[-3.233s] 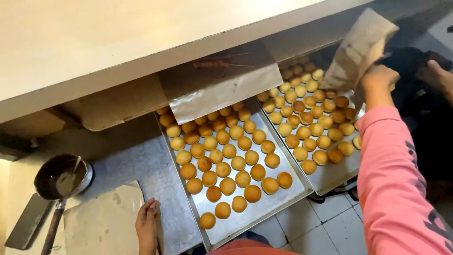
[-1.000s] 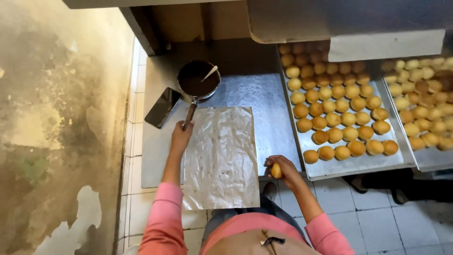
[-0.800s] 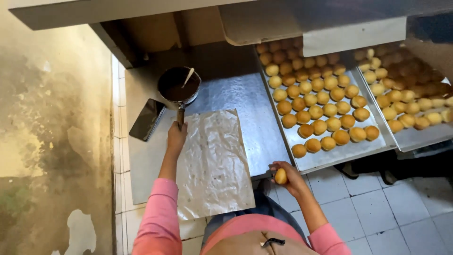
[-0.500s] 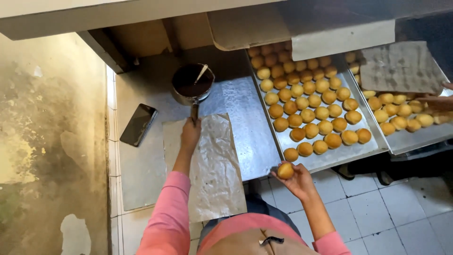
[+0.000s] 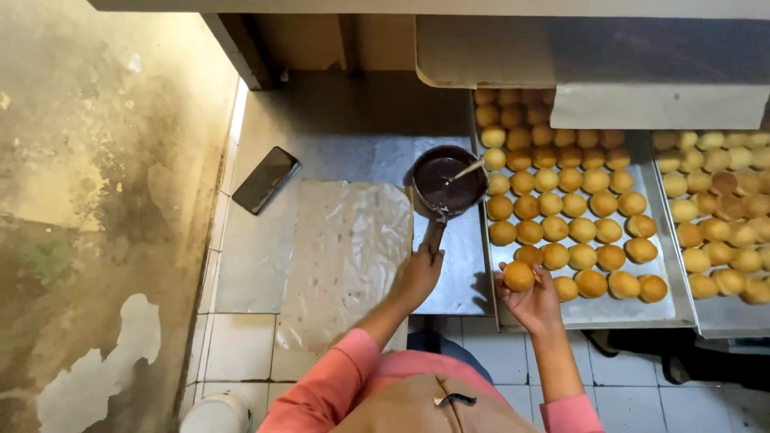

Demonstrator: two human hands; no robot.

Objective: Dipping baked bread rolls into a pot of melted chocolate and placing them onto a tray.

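My left hand (image 5: 417, 277) grips the handle of a small dark saucepan (image 5: 447, 181) that holds a dark brown sauce and a spoon. The pan stands on the metal counter beside a sheet of clear plastic (image 5: 346, 252). My right hand (image 5: 531, 295) holds one round golden bun (image 5: 519, 275) palm up, just at the front left corner of a metal tray (image 5: 595, 314) filled with rows of similar buns. Both sleeves are pink.
A second tray of paler buns (image 5: 726, 240) lies to the right, partly under a shelf. A dark phone (image 5: 265, 179) lies on the counter at the left. A stained wall (image 5: 88, 208) runs along the left, with white tiles below and a white container (image 5: 215, 413).
The saucepan has moved right, from beside the phone to next to the bun tray, with my left hand on its handle. My right hand has carried the bun up toward the tray's corner.
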